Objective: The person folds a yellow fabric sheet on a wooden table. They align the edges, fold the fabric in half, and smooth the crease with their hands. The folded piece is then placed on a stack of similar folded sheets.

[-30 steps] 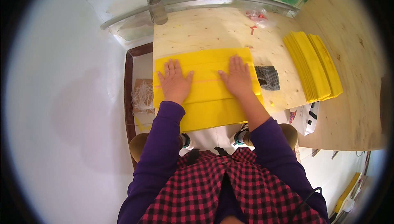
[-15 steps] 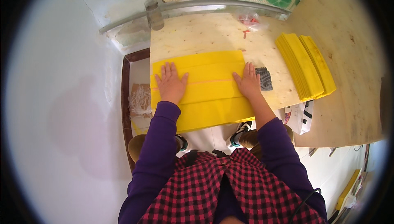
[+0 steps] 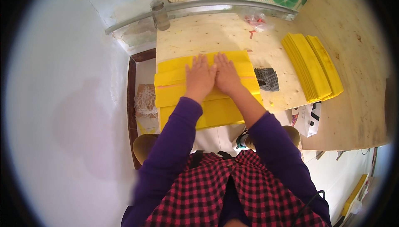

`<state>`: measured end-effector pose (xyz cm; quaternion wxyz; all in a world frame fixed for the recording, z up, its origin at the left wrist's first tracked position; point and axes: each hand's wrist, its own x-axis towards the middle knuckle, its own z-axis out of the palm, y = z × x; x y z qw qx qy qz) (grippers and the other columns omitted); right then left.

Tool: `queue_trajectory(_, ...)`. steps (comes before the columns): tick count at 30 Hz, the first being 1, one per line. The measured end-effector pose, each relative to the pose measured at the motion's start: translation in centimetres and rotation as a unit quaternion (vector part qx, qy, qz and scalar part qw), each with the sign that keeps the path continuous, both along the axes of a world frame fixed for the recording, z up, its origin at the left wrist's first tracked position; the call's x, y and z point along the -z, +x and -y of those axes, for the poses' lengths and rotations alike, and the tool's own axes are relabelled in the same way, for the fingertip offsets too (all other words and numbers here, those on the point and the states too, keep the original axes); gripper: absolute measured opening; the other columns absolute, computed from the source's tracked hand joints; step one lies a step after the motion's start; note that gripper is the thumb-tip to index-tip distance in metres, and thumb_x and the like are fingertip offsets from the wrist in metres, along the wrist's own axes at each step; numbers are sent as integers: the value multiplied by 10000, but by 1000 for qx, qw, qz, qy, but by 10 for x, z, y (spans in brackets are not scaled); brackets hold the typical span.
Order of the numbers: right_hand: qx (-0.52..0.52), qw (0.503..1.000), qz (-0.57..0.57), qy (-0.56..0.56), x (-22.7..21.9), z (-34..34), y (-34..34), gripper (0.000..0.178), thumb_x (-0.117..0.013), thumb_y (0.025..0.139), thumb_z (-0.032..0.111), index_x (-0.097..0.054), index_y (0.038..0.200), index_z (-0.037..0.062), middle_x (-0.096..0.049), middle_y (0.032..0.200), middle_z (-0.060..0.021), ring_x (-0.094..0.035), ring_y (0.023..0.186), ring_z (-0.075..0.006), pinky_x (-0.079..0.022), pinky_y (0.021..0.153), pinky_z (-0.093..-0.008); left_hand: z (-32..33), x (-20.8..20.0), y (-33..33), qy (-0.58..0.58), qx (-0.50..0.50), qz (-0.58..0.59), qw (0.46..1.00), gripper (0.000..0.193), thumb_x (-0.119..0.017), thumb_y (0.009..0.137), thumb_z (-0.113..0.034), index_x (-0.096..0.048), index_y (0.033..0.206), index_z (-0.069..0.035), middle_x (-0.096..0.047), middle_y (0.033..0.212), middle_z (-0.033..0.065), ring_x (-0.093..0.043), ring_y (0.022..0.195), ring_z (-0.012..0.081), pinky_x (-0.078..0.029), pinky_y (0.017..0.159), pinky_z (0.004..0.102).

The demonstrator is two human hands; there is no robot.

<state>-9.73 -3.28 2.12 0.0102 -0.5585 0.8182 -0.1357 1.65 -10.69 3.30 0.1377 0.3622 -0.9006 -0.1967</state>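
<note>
a smooth, pale wall (image 3: 62,81) curves down the left side, with a dark brown frame (image 3: 132,85) beside it. next come thin, tangled white strands (image 3: 145,101) on the floor. at the table's back left corner stands a clear, cylindrical jar (image 3: 160,16). the plywood table (image 3: 199,33) is pale and flecked with small knots.

on it, at the near edge, lies the yellow fabric (image 3: 217,106): matte, flat and roughly rectangular, bright and even in colour, with straight creases or layer edges running crosswise and a thin pinkish-orange line across it. the left hand (image 3: 200,76) and the right hand (image 3: 227,75) rest palm down on its middle, touching at the thumbs, fingers extended; neither is closed around anything.

right of the fabric are a crinkled, see-through plastic bag (image 3: 257,22) with something red inside and, nearer, a crumpled dark grey patterned piece (image 3: 267,79). further right stand narrow pleated yellow stacks (image 3: 306,67), then a white bag (image 3: 309,119) below the table edge and a broad wood-grained panel (image 3: 357,85).
</note>
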Motion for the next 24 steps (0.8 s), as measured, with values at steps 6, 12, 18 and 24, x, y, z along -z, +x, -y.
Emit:
queue_trajectory(6, 32, 998, -19, 49, 19, -11, 6, 695, -374, 971, 457, -257, 1497, 18, -230, 1571, -152, -189, 1465, -255, -125, 1186, -445, 2, 23, 15, -26, -19, 88, 996, 690, -349, 982, -495, -292, 1487, -28, -238, 1570, 148, -174, 1467, 291, -88, 1165, 540)
queue_trajectory(12, 127, 989, -11, 80, 13, -37, -37, 759, -357, 964, 528, -222, 1505, 14, -185, 1587, -140, -133, 1479, -239, -116, 1190, -422, 33, 33, 58, -37, -121, 124, 984, 772, -368, 963, -533, -218, 1503, -2, -175, 1587, 160, -128, 1478, 284, -69, 1171, 532)
queue_trajectory(18, 164, 983, 18, 78, 18, -52, -55, 796, -346, 959, 557, -174, 1515, 13, -144, 1597, -138, -102, 1485, -245, -110, 1190, -426, 39, 36, 68, 1, -193, 113, 975, 790, -339, 972, -546, -186, 1505, 16, -153, 1587, 180, -112, 1480, 289, -104, 1161, 557)
queue_trajectory(24, 152, 982, -25, 109, 3, -48, -54, 779, -370, 956, 541, -214, 1503, 9, -152, 1593, -144, -110, 1482, -256, -105, 1186, -460, 57, 29, 110, 103, -248, 97, 958, 748, -312, 992, -516, -207, 1497, 25, -171, 1582, 179, -143, 1473, 301, -139, 1152, 567)
